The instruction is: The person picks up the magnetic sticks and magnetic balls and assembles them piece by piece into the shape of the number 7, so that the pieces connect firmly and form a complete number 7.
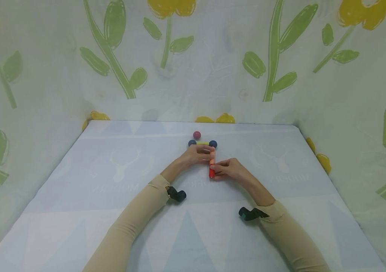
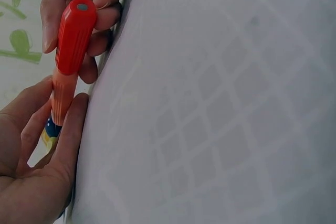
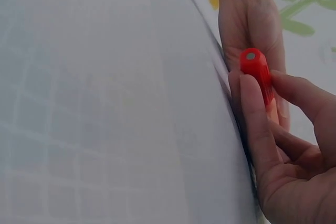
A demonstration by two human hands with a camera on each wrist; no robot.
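My left hand (image 1: 194,155) pinches an orange magnetic rod (image 2: 63,95) between thumb and fingers. End to end with it stands a red magnetic rod (image 2: 75,38), which my right hand (image 1: 232,168) pinches; a grey dot shows on its near end. The orange rod's far end meets a dark blue ball (image 1: 213,144). From that ball a yellow-green rod (image 1: 203,143) runs left to a second dark blue ball (image 1: 192,142), partly behind my left hand. Just beyond them lies a dark red ball (image 1: 197,135).
The table (image 1: 186,241) wears a pale cloth printed with triangles and deer heads. Its far edge lies close behind the balls. A flower-patterned curtain (image 1: 206,87) hangs at the back and both sides. Dark wrist cameras (image 1: 176,194) sit at both cuffs.
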